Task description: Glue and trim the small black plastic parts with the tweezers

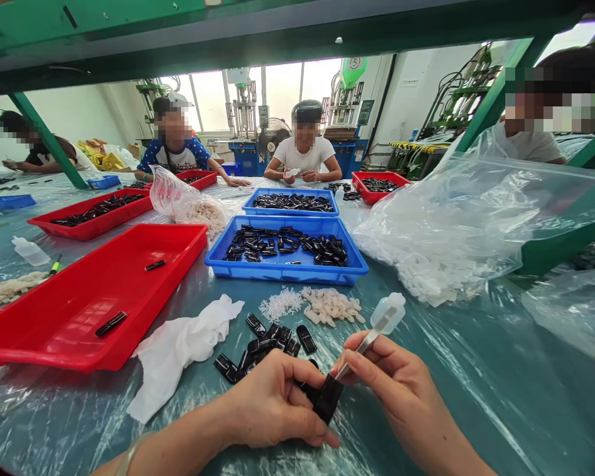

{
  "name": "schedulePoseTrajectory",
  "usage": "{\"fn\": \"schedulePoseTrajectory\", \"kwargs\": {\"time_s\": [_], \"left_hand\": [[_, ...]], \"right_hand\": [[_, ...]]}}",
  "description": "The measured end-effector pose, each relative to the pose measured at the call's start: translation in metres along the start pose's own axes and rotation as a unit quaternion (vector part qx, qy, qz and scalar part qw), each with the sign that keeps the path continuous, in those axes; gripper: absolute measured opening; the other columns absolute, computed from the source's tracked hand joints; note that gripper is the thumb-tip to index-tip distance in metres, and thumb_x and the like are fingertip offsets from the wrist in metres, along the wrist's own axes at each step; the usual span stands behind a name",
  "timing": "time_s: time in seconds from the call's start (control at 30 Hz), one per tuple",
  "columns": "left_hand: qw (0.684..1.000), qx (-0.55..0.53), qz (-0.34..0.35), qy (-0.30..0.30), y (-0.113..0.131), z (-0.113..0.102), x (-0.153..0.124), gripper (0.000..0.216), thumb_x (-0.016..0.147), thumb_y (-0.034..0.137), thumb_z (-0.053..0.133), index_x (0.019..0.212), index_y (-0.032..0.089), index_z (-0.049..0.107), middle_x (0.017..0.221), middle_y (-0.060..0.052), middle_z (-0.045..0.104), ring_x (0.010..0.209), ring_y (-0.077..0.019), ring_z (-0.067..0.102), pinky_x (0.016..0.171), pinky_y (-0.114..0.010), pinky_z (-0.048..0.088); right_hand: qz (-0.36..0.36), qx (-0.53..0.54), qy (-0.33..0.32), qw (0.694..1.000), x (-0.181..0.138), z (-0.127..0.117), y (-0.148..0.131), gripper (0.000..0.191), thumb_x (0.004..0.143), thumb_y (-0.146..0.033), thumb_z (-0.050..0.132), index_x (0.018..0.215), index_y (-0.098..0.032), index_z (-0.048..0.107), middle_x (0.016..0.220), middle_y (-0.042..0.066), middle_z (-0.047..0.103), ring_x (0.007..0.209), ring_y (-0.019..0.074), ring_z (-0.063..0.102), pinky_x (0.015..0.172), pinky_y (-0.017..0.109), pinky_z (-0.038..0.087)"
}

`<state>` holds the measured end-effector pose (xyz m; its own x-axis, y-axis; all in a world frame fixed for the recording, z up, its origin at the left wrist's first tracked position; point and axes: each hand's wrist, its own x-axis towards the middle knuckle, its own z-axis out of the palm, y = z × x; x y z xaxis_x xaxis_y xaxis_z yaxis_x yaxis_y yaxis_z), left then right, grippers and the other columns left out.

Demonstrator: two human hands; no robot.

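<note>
My left hand [277, 403] pinches a glossy black plastic piece [328, 398] between thumb and fingers, low in the middle of the view. A slim metal tool [371, 336], perhaps tweezers, is gripped by my right hand [396, 390], its lower end against the top edge of the black piece. Just beyond my left hand lies a loose pile of similar black pieces [272, 336]. Behind that pile are a heap of small clear bits [281, 303] and a heap of cream-coloured pieces [332, 306]. A translucent plastic bottle [389, 312] lies beyond my right hand.
At left stands a red tray [94, 354] with two black pieces, beside a crumpled white cloth [188, 340]. Blue trays [282, 272] of black pieces stand ahead. A large clear bag [441, 244] sits at right. A green beam [277, 39] crosses overhead; several people [305, 149] sit around.
</note>
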<state>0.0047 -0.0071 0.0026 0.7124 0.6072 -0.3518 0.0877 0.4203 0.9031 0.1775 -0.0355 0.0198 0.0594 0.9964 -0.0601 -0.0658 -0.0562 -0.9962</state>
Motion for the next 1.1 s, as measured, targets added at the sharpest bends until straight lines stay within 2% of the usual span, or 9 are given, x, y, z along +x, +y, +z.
{"fn": "schedulePoseTrajectory", "kwargs": {"time_s": [0.2, 0.63, 0.93, 1.1], "left_hand": [[1.000, 0.008, -0.003, 0.004, 0.002, 0.001, 0.000, 0.029, 0.058, 0.013, 0.069, 0.087, 0.012, 0.064, 0.058, 0.001, 0.063, 0.067, -0.0184, 0.067, 0.051, -0.017, 0.043], [1.000, -0.005, 0.004, 0.000, 0.001, 0.001, 0.001, 0.028, 0.058, 0.012, 0.069, 0.086, 0.011, 0.064, 0.063, -0.001, 0.063, 0.069, -0.0179, 0.066, 0.052, -0.016, 0.043], [1.000, -0.004, 0.028, -0.004, -0.003, 0.000, 0.001, 0.026, 0.062, 0.011, 0.065, 0.088, 0.011, 0.065, 0.062, 0.000, 0.061, 0.073, -0.0194, 0.067, 0.055, -0.018, 0.045], [0.996, -0.023, 0.083, 0.002, 0.001, 0.003, 0.000, 0.020, 0.063, 0.010, 0.069, 0.082, 0.010, 0.069, 0.078, -0.003, 0.059, 0.071, -0.0171, 0.065, 0.061, -0.020, 0.049]], "right_hand": [[0.010, 0.005, -0.024, 1.000, 0.001, -0.002, 0.000, 0.020, 0.074, -0.037, 0.065, 0.077, -0.018, 0.058, 0.063, 0.002, 0.066, 0.062, 0.0152, 0.059, 0.064, 0.027, 0.048], [0.006, -0.004, -0.014, 1.000, 0.001, -0.001, -0.001, 0.023, 0.072, -0.039, 0.065, 0.075, -0.018, 0.058, 0.062, 0.002, 0.065, 0.061, 0.0163, 0.060, 0.064, 0.029, 0.050], [-0.041, -0.058, 0.003, 0.997, 0.004, -0.010, -0.005, 0.021, 0.073, -0.039, 0.064, 0.078, -0.019, 0.059, 0.063, 0.002, 0.066, 0.063, 0.0175, 0.062, 0.064, 0.028, 0.050], [-0.085, -0.032, 0.019, 0.996, 0.003, -0.018, -0.008, 0.017, 0.075, -0.037, 0.064, 0.080, -0.021, 0.061, 0.067, 0.002, 0.068, 0.066, 0.0175, 0.063, 0.065, 0.028, 0.051]]}}
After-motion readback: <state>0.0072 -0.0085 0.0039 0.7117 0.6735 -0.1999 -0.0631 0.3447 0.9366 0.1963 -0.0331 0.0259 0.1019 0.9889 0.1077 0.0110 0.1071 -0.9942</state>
